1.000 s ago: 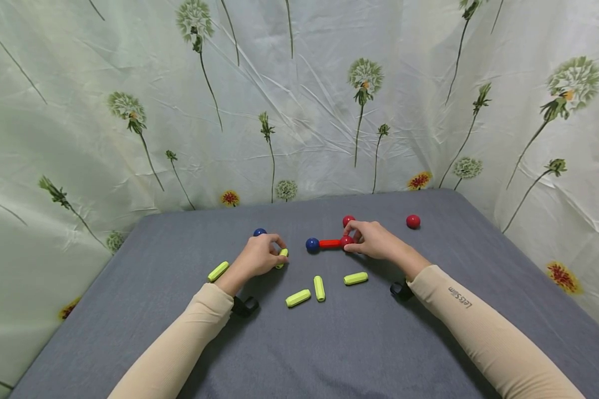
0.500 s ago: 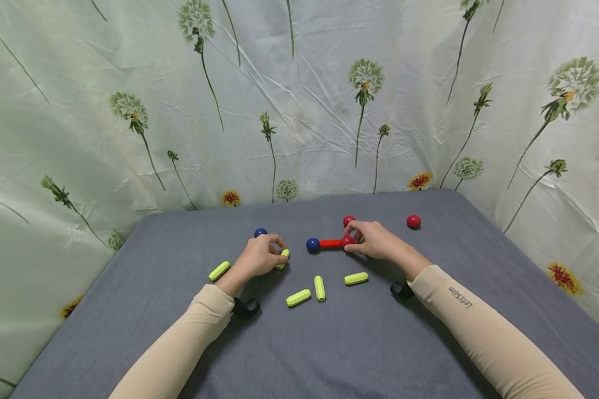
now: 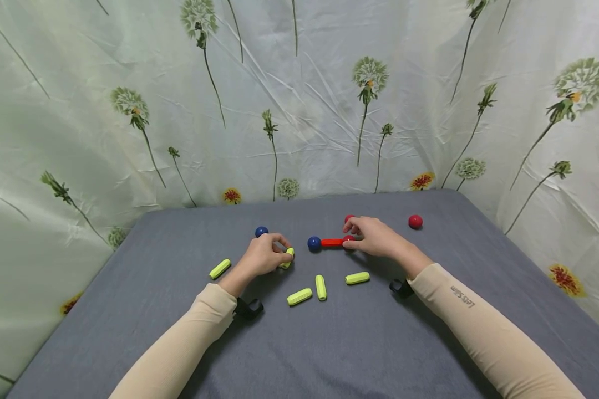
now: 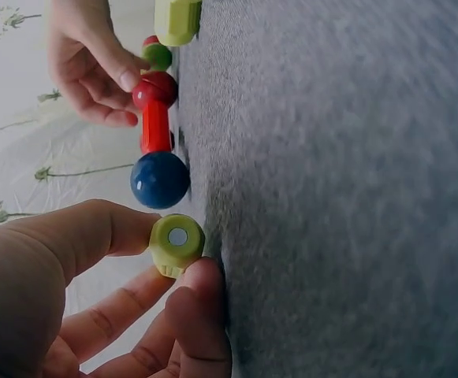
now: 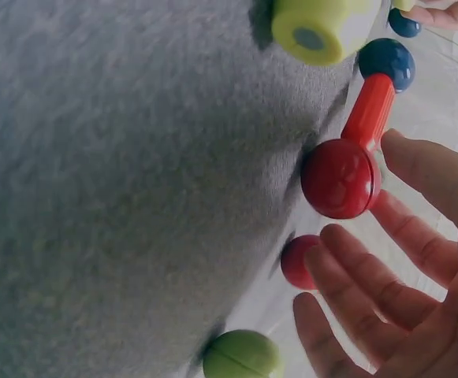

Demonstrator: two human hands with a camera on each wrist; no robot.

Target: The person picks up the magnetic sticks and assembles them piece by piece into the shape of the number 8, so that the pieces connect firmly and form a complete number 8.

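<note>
My left hand pinches a short yellow-green rod between thumb and fingers, close over the cloth. A pale round disc shows in the rod's end. Just right of it lies a joined piece: a blue ball, a red rod and a red ball in a row. My right hand is at the red-ball end, its thumb right by the ball and its fingers spread apart. Behind that hand sits another red ball, partly hidden in the head view.
A loose blue ball lies behind my left hand, and a red ball at the far right. Loose yellow-green rods lie at the left and in front. The right wrist view shows a green ball. A flowered curtain borders the grey-covered table.
My right hand's fingers have spread away from the red ball they held. The left hand has shifted slightly right with its yellow-green rod, nearer the blue ball.
</note>
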